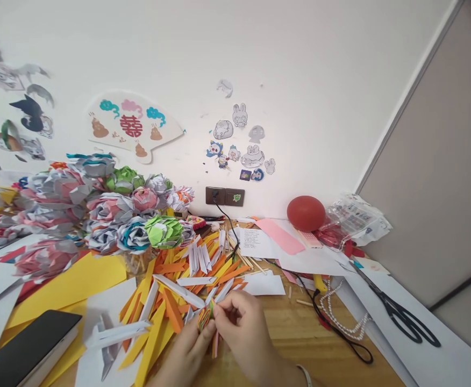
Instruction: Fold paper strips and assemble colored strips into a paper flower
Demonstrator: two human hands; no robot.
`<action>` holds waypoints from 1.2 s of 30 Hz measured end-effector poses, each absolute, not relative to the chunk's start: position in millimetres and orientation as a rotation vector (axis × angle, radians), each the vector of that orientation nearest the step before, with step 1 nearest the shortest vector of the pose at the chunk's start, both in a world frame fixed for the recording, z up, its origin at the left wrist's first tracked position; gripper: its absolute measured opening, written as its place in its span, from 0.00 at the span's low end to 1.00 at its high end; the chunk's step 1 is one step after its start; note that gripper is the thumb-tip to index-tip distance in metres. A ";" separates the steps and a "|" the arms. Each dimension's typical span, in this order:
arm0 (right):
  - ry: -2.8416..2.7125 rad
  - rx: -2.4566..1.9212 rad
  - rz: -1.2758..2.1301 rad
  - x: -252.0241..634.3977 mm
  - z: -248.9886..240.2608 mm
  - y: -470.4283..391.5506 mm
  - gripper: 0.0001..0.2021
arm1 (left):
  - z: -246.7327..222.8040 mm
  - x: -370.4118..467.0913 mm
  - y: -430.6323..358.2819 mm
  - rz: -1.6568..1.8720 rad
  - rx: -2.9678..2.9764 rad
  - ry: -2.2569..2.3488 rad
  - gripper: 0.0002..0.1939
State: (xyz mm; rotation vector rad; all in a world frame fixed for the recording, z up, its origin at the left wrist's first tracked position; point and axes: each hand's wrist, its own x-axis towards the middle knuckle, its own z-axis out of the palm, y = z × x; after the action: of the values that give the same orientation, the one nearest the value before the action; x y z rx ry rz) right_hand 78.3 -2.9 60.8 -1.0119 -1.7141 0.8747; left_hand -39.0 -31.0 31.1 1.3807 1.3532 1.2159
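Near the front middle of the wooden table, my left hand is closed around a small bundle of folded paper strips in green, yellow and red. My right hand pinches the bundle's right side, thumb and forefinger together at a green edge. Pinkish strip ends hang below, between the hands. Just beyond and to the left lies a heap of folded orange, yellow and white paper strips. Part of the bundle is hidden by my fingers.
Paper flowers crowd the back left. A black-topped box lies front left on yellow sheets. Black scissors rest on white paper at right. A red balloon, a dark cable and a beaded string are also there.
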 end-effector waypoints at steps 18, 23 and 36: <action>-1.621 -1.043 1.031 78.9 59.7 -4.8 0.14 | 43.3 -31.1 -34.7 1.326 1.293 1.486 0.25; -1.463 -0.908 1.582 79.4 66.8 -11.5 0.19 | 43.8 -28.0 -40.6 1.267 1.245 1.386 0.28; -1.721 -0.679 1.786 106.6 89.2 13.0 0.14 | 55.6 -28.4 -50.4 0.987 0.896 0.726 0.25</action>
State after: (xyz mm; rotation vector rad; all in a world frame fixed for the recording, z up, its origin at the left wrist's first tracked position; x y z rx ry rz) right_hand 106.6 13.0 89.2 -0.6790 -1.7207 1.7858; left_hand -28.4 -50.4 55.6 0.8956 0.7259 0.9869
